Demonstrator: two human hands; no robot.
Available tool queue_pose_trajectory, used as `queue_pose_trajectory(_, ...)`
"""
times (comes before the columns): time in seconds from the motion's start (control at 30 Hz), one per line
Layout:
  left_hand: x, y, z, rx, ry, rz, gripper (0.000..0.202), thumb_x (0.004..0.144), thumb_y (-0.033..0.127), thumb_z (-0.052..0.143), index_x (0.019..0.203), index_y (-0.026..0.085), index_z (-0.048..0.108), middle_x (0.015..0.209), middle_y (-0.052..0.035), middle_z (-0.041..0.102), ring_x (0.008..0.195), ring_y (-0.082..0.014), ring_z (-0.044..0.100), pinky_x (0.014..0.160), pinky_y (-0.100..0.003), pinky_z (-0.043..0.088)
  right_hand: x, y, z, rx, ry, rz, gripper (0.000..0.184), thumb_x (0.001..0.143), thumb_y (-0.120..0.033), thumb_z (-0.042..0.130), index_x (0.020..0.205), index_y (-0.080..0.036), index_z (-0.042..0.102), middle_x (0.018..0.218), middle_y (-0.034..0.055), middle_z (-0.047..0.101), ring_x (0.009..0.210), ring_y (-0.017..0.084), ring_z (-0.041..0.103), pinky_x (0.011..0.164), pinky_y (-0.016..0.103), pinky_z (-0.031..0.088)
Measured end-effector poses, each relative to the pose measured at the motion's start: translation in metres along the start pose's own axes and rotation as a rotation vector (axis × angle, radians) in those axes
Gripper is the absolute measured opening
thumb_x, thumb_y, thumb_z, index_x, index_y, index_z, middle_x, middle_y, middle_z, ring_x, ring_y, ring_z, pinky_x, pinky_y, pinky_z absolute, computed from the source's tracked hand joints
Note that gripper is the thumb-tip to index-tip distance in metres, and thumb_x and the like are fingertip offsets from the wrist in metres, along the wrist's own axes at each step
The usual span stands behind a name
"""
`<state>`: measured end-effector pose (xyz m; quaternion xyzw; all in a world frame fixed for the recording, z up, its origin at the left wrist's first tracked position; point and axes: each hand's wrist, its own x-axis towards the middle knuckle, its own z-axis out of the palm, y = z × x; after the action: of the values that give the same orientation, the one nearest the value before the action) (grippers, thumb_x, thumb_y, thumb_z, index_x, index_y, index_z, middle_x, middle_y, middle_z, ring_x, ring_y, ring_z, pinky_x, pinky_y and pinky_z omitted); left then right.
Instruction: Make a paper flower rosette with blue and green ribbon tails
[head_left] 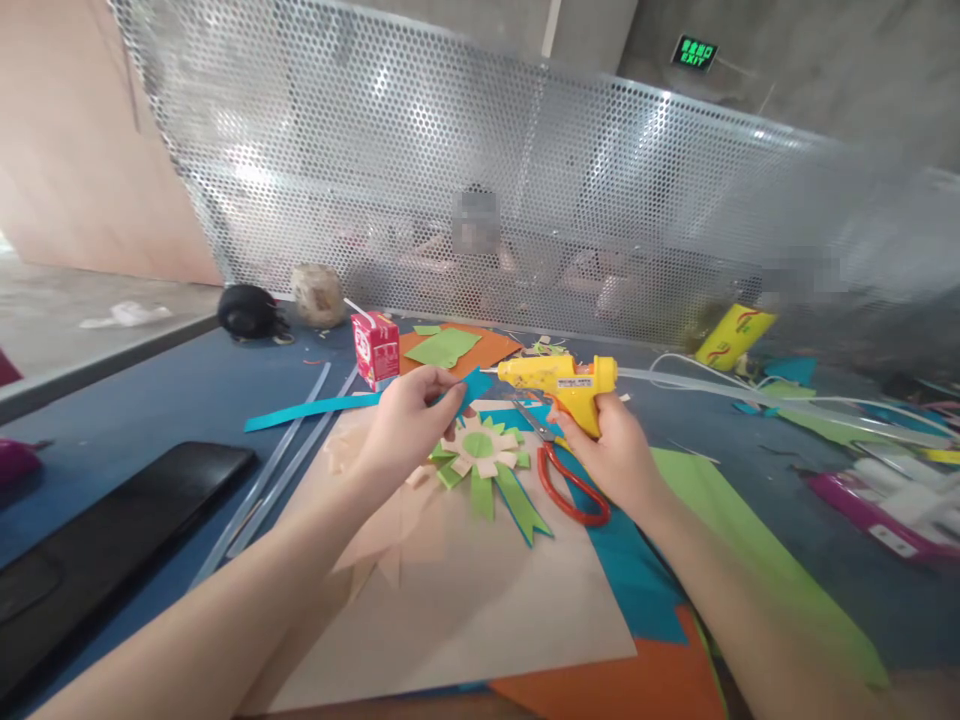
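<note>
My left hand (420, 420) pinches a blue strip (315, 408), whose long tail stretches out to the left. A yellow hot glue gun (559, 378) is gripped in my right hand (611, 450), its nozzle pointing left at the strip's pinched end. I cannot tell whether the tip touches it. Below both hands lies a green and beige rosette (484, 452) with forked tails, on a beige sheet (487, 610). Red-handled scissors (574, 490) rest just left of my right hand, blades toward the glue gun.
A black phone (112, 560) and clear glue sticks (277, 470) lie at left. Beyond stands a red drink carton (375, 350) with a straw. Green (757, 550), blue and orange sheets lie at right. A perforated metal screen (360, 160) closes the far side, a person behind it.
</note>
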<state>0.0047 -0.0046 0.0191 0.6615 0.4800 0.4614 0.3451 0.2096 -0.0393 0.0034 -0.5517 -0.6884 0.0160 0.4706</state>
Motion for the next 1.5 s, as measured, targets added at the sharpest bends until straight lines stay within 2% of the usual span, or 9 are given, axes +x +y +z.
queue_pose_trajectory(0.2,0.000,0.001,0.000,-0.028,-0.009,0.005,0.011,0.076,0.025,0.050,0.069,0.018,0.051,0.056,0.0032,0.057,0.041,-0.0065,0.050,0.039,-0.017,0.037,-0.001,0.002,0.000,-0.040,0.014,-0.001,0.019,0.076,-0.033,0.049,0.087,-0.018,0.052,0.081,0.0084,0.065,0.076,0.024,0.063,0.063,0.032,0.050)
queue_pose_trajectory(0.43,-0.003,0.006,0.000,0.013,-0.015,-0.039,0.012,0.076,0.022,0.050,0.066,0.017,0.051,0.045,0.0055,0.052,0.034,-0.0036,0.042,0.033,-0.014,0.028,-0.002,0.000,0.001,-0.025,-0.012,-0.007,0.019,0.078,-0.032,0.047,0.091,-0.019,0.051,0.080,0.0072,0.065,0.074,0.023,0.063,0.061,0.030,0.050)
queue_pose_trajectory(0.93,0.004,-0.002,-0.002,-0.025,-0.005,0.004,0.012,0.076,0.029,0.051,0.071,0.018,0.052,0.054,0.0034,0.057,0.041,-0.0088,0.052,0.043,-0.021,0.040,-0.002,0.002,-0.001,-0.117,-0.002,0.005,0.020,0.077,-0.034,0.048,0.091,-0.019,0.051,0.079,0.0072,0.064,0.071,0.023,0.062,0.056,0.030,0.048)
queue_pose_trajectory(1.5,0.008,-0.004,-0.003,-0.103,0.030,0.050,0.013,0.075,0.029,0.053,0.078,0.017,0.054,0.063,0.0002,0.064,0.040,-0.0076,0.050,0.042,-0.021,0.041,-0.002,0.004,-0.003,-0.142,-0.020,0.028,0.021,0.078,-0.036,0.047,0.093,-0.021,0.051,0.080,0.0069,0.064,0.073,0.025,0.061,0.059,0.032,0.046)
